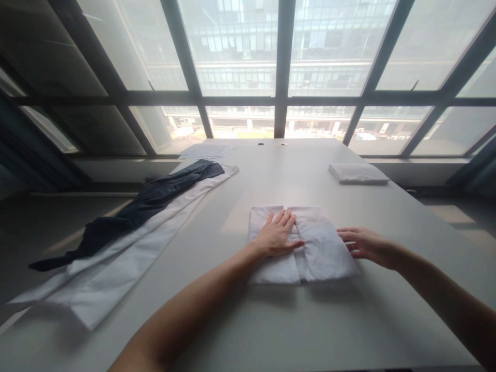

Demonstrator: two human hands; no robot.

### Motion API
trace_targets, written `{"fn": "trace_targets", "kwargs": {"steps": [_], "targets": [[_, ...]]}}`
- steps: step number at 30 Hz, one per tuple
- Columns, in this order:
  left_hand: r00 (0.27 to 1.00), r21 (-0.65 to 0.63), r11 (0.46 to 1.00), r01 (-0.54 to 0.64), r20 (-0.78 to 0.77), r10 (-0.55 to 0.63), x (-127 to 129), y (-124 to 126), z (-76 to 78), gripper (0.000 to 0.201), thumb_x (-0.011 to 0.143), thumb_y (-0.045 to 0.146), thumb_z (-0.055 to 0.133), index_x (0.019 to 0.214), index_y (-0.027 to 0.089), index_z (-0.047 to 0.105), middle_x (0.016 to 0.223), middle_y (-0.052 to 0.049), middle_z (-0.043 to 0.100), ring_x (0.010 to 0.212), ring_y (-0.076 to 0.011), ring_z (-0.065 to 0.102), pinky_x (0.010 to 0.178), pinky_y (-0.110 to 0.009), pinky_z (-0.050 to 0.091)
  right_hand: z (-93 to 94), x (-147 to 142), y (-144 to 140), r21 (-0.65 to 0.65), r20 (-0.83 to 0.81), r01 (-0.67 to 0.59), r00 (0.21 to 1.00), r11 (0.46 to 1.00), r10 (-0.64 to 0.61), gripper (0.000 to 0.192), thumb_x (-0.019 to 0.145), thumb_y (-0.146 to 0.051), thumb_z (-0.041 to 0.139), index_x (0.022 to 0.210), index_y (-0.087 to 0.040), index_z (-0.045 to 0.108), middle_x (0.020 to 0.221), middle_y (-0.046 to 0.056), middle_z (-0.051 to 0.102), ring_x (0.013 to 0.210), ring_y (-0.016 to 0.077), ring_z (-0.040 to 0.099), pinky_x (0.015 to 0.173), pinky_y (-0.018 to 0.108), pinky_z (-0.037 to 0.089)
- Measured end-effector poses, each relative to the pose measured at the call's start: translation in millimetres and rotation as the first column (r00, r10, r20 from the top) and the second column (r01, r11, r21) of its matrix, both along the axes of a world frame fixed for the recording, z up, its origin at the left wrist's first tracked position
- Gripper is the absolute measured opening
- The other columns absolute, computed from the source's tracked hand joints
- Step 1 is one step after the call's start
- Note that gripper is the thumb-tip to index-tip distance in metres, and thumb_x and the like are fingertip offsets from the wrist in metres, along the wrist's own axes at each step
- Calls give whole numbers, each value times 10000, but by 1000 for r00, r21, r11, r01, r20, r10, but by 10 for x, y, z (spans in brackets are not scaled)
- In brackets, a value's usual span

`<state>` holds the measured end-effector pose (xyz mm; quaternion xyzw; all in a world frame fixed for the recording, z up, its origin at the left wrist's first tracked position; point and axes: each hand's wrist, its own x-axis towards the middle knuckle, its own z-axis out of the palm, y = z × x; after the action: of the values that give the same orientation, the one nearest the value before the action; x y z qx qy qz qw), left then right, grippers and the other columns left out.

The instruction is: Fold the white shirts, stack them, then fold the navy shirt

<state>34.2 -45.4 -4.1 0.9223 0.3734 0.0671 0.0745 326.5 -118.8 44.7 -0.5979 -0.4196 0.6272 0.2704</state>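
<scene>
A folded white garment (321, 248) lies on the white table (271, 320) in front of me. My left hand (278, 235) rests flat on its left half, fingers spread and pointing away. At the garment's right edge my right hand (362, 243) lies with fingers extended toward the cloth, its fingertips touching the edge. Neither hand grips anything.
A long white cloth (127, 253) lies along the table's left edge with a dark navy garment (155, 199) draped over it. A second folded white piece (358, 173) sits at the far right. Flat sheets (205, 151) lie at the far left. Large windows stand beyond the table.
</scene>
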Motion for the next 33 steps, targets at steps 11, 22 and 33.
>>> {"fn": "trace_targets", "kwargs": {"steps": [11,22,33], "targets": [[998,46,997,-60,26,59,33,-17,-56,751,1054,615,174,1590,101,283,1679,-190,187,1565,-319,107,1234,-549,142,189,-266,-8,149,-84,-67,993,987,80,613,792,-464,770,1323,-188,635,1104,145,747,963,284,724,810,376,593],[993,19,996,-90,77,88,39,-26,-8,587,1050,388,299,1574,124,307,1660,-163,268,1548,-298,182,1229,-504,191,375,-719,7,275,-51,-9,998,961,24,592,772,-424,767,1306,-205,631,907,67,745,802,234,698,712,346,585],[994,-175,983,-56,-101,39,-250,-260,421,864,894,700,529,1538,135,411,1604,-236,354,1490,-452,284,1168,-608,271,497,-879,25,265,-56,-30,997,964,47,478,765,-405,751,1187,-194,667,900,62,725,728,196,652,585,276,506]]}}
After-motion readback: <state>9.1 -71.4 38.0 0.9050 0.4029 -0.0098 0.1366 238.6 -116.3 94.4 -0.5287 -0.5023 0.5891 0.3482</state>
